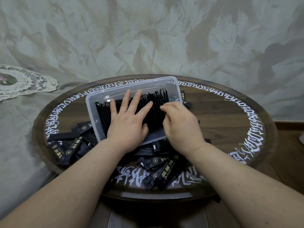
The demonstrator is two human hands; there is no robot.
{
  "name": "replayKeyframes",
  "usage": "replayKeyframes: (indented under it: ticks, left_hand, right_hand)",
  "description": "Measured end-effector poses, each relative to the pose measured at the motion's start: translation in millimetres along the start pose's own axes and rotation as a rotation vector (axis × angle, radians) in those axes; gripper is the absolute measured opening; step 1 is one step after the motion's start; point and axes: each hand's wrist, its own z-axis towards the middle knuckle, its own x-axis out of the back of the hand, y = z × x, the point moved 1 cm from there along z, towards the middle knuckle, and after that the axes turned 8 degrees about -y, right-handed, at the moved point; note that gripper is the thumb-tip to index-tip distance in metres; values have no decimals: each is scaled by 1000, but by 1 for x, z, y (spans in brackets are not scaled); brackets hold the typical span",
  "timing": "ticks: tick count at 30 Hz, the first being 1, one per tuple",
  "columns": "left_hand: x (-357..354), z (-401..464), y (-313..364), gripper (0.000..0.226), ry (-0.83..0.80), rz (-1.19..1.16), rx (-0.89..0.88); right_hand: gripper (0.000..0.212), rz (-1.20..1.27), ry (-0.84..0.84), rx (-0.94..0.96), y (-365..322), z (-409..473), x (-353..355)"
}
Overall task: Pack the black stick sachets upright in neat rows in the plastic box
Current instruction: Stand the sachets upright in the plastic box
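One round wooden table ringed with white script bears one clear plastic box, its long axis running from near left to far right. One packed row of black stick sachets stands on edge inside, following that axis; individual sticks are too dense to count. Loose sachets, at least a dozen, lie flat around the box. The left hand rests spread flat on the row; the right hand curls its fingertips onto the sachet tops.

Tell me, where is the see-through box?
The clear plastic box sits mid-frame on the round wooden table, under both hands, with loose black sachets beside and before it.
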Motion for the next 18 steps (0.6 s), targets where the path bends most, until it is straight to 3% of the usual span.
replayKeyframes:
  ticks: [1,3,7,10,18]
  left_hand:
    - [0,0,0,71,-6,4,1]
    - [1,1,1,71,-11,2,3]
    - [3,1,0,72,-10,-14,1]
    - [6,1,0,75,9,-20,-5]
    - [7,2,2,72,-62,76,-90]
  right_hand:
    - [25,29,126,14,4,1,5]
    - [18,89,202,-89,15,2,14]
    - [25,117,21,-395,35,0,17]
    - [9,114,-97,-413,37,-2,13]
    - [10,96,-93,-389,36,-3,12]
